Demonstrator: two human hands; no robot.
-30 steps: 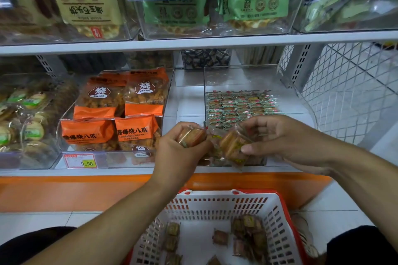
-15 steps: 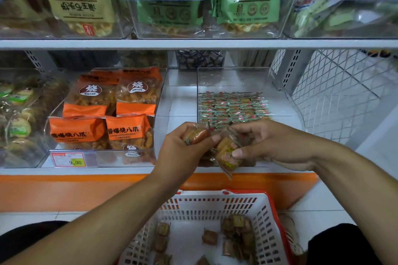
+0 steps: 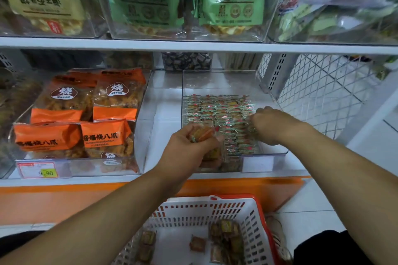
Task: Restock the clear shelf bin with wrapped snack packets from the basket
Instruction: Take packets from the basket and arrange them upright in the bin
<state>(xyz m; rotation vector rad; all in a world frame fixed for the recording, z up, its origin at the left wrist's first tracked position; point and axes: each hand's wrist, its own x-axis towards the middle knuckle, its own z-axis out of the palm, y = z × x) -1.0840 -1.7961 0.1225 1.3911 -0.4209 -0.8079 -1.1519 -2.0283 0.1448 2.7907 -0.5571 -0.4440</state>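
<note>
**Hands at the bin: feed and place**

My left hand (image 3: 189, 146) grips a bunch of wrapped snack packets (image 3: 202, 133) as reserve stock. My right hand (image 3: 272, 126), fingers curled down inside the clear shelf bin (image 3: 265, 153), appears to seat a packet on the rows; its grip I cannot tell. Below both hands, the basket (image 3: 215, 211) holds the remainder.

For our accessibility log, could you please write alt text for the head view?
A person's left hand grips wrapped snack packets at the clear shelf bin, while the right hand reaches inside; a basket sits below.
</note>
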